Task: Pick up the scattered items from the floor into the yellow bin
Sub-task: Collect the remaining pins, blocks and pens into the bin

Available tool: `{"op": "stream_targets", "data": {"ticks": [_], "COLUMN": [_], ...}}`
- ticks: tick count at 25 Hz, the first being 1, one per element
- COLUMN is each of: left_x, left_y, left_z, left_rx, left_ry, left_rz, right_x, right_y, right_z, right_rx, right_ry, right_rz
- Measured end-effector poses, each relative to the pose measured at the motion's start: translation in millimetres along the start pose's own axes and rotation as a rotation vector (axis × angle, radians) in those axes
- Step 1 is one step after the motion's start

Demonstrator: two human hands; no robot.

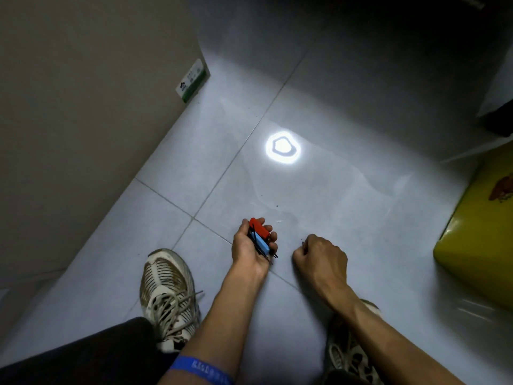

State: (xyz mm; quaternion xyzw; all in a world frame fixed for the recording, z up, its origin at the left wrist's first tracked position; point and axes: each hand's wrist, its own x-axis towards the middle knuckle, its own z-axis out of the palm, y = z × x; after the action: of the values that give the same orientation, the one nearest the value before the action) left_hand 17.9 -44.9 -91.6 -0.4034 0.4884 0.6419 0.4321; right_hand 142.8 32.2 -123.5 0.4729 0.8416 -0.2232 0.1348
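Low centre of frame, our left hand (251, 247) curls round a red block (259, 228), a blue block (261, 243) and thin dark clips. Just right, our right hand (322, 255) pinches something tiny at the floor. The glossy yellow plastic bin (477, 237) sits at the right edge.

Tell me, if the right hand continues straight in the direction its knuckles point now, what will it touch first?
Probably only bare floor. The right hand points up-left in the picture, passing the left hand and its red block; depth is uncertain.
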Motion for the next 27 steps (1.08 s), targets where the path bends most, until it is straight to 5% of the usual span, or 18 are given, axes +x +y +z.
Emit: {"op": "stream_targets", "data": {"ticks": [4,9,11,14,17,27], "left_x": [-2,-9,-10,-18,-41,-221], "left_y": [-4,-13,-11,-8,-15,-154], "left_z": [5,12,17,34,70,273], "left_rx": [-0.026,-0.035,-0.044,-0.051,-0.003,0.336], "left_ry": [0.019,0.021,0.005,-0.033,-0.104,-0.637], "left_rz": [-0.003,-0.033,-0.036,-0.020,-0.012,-0.082], "right_x": [-6,3,10,14,-1,-73], "right_y": [10,-3,-9,-18,-13,137], "right_z": [5,-2,-16,-67,-135,-300], "right_rx": [-0.060,-0.090,0.163,0.959,1.184,1.102], "right_ry": [0.060,-0.060,-0.096,-0.121,-0.110,0.723], "right_rz": [-0.040,-0.016,0.066,0.193,0.103,0.075]}}
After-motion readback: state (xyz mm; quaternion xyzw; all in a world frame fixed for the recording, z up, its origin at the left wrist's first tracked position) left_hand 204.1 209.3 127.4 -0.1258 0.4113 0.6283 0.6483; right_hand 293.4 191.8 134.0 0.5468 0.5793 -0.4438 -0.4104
